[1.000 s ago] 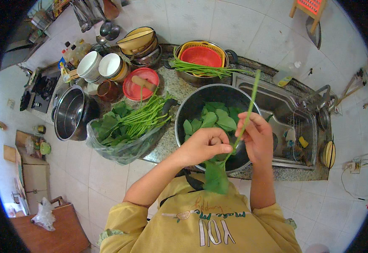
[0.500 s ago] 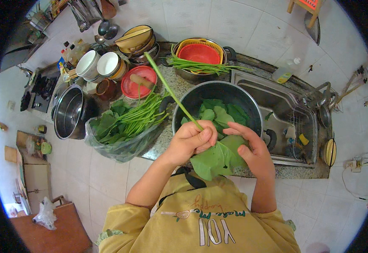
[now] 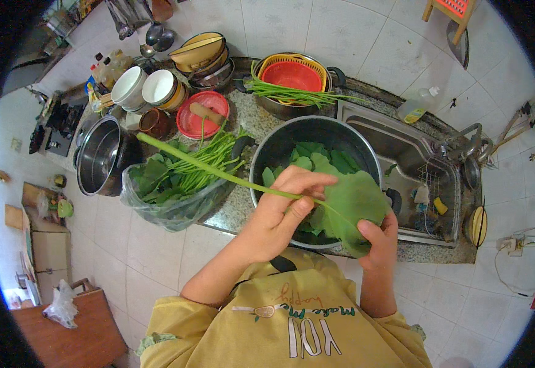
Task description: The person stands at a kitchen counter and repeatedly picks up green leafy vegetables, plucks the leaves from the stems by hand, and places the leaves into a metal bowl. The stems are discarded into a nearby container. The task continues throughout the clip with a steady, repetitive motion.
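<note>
A long green leaf stalk [image 3: 206, 167] runs from my left hand [image 3: 281, 211] out to the upper left, over the bagged greens. My left thumb and fingers are closed around it near the base of a broad green leaf [image 3: 354, 199]. The leaf's lower right edge is pinched in my right hand [image 3: 380, 241], thumb on top. Both hands are over the near side of a large dark pot [image 3: 273, 142], which has loose green leaves [image 3: 316, 156] inside. Left of the pot stands a clear plastic bag [image 3: 184, 214] full of leafy stalks [image 3: 209, 156].
Stripped green stalks [image 3: 295, 93] lie across a pot with a red basket [image 3: 292, 75] behind. A steel sink [image 3: 402, 144] is at right. Leftward stand an empty metal pot [image 3: 100, 156], a red colander [image 3: 191, 126] and white bowls [image 3: 159, 87].
The stalk has swung down to the left from a steeper angle. The leaf has turned up and rightward over the pot, and my right hand has closed on its edge.
</note>
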Motion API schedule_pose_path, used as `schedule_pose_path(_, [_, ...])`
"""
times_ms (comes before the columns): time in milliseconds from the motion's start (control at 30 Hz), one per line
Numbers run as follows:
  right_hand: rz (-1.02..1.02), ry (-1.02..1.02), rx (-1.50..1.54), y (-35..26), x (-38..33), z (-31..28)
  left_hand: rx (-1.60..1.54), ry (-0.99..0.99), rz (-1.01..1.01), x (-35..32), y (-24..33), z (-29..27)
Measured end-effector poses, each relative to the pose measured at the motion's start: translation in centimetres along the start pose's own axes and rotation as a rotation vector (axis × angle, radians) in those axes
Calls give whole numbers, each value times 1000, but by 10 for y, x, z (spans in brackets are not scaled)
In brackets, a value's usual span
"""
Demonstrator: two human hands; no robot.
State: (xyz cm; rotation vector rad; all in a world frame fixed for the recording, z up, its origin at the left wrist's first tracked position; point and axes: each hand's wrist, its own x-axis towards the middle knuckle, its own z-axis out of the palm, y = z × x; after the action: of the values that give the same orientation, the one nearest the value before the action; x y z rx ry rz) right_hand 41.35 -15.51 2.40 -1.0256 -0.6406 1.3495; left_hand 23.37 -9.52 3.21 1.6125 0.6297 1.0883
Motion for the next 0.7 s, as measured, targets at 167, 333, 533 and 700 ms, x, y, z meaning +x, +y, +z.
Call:
schedule_pose_path(167, [-85,12,-125,2,0,-8,-121,22,-202,-2,9,7])
schedule_pose_path(333, [-284,-122,-358,-3,2,-7,-288,69,-333,-6,11,4])
schedule_pose_path(533, [-236,-130,-297,-5,1,0,-348,208,-364,-6,18,6])
schedule_pose_path(700, [-298,-122,-317,-6,-1,0,-350,148,-315,-8,22,3])
